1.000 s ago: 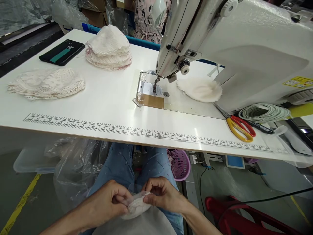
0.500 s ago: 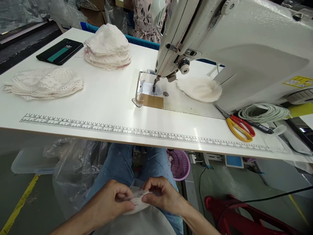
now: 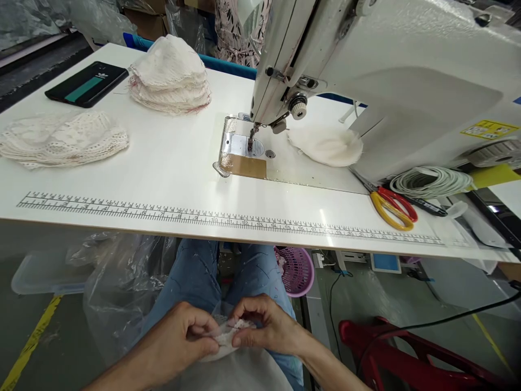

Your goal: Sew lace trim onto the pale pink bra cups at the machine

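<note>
Low over my lap, my left hand (image 3: 190, 332) and my right hand (image 3: 264, 324) pinch a small piece of white fabric (image 3: 223, 347) between thumbs and fingers. Its edge looks gathered or lacy, and sheer material shows along its top. Part of the piece is hidden behind my fingers. Above my hands, the white table (image 3: 134, 179) carries a sewing machine (image 3: 366, 70), with its presser foot (image 3: 251, 142) over the metal plate. A round cream fabric piece (image 3: 328, 145) lies under the machine's arm.
Fabric stacks (image 3: 171, 76) and lace-edged pieces (image 3: 63, 138) lie at left, near a black phone (image 3: 86, 84). Scissors (image 3: 393, 209) and coiled cord (image 3: 431, 182) are at right. Below are a purple basket (image 3: 299, 271), clear plastic (image 3: 118, 293) and a red stool (image 3: 391, 353). Another person (image 3: 240, 32) stands behind.
My view has shifted slightly, so the table items appear further left. Both hands still hold the white fabric, with small finger movements along its edge.
</note>
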Tool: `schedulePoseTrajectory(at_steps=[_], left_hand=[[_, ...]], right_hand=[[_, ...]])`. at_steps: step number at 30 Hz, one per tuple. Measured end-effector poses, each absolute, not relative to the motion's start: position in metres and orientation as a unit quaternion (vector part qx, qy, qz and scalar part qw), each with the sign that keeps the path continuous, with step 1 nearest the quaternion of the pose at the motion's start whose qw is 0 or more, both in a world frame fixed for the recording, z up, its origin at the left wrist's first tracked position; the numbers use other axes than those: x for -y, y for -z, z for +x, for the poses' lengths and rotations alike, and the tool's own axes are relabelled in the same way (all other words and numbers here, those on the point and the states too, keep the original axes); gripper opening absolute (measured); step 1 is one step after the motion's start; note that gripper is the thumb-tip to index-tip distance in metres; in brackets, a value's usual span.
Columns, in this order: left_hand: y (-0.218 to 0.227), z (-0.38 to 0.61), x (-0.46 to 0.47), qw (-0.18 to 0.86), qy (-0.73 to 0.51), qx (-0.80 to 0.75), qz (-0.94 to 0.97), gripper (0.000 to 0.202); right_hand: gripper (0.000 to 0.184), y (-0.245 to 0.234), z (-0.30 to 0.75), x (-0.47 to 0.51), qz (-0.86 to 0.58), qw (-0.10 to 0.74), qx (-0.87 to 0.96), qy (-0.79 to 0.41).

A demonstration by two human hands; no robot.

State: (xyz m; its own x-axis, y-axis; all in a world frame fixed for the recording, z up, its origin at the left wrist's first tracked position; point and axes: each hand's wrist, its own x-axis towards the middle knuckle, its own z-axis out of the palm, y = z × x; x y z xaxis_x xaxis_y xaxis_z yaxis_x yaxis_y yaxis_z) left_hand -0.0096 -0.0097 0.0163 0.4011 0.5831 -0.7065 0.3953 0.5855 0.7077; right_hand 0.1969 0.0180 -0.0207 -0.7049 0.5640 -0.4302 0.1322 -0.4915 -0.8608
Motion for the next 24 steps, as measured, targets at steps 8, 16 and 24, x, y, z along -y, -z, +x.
schedulePoseTrajectory(at_steps=[8, 16, 24], left_hand=[[-0.02, -0.012, 0.008, 0.716, -0.062, -0.535, 0.444, 0.018], [-0.006, -0.022, 0.016, 0.764, -0.077, -0.492, 0.411, 0.021], [-0.011, -0.023, 0.015, 0.762, -0.066, -0.507, 0.398, 0.026]], right_hand=[[0.032, 0.019, 0.188, -0.019, -0.377, 0.132, 0.464, -0.79], [0.039, 0.02, 0.192, -0.02, -0.4, 0.106, 0.392, -0.822], [0.043, 0.017, 0.193, -0.02, -0.412, 0.115, 0.371, -0.824]])
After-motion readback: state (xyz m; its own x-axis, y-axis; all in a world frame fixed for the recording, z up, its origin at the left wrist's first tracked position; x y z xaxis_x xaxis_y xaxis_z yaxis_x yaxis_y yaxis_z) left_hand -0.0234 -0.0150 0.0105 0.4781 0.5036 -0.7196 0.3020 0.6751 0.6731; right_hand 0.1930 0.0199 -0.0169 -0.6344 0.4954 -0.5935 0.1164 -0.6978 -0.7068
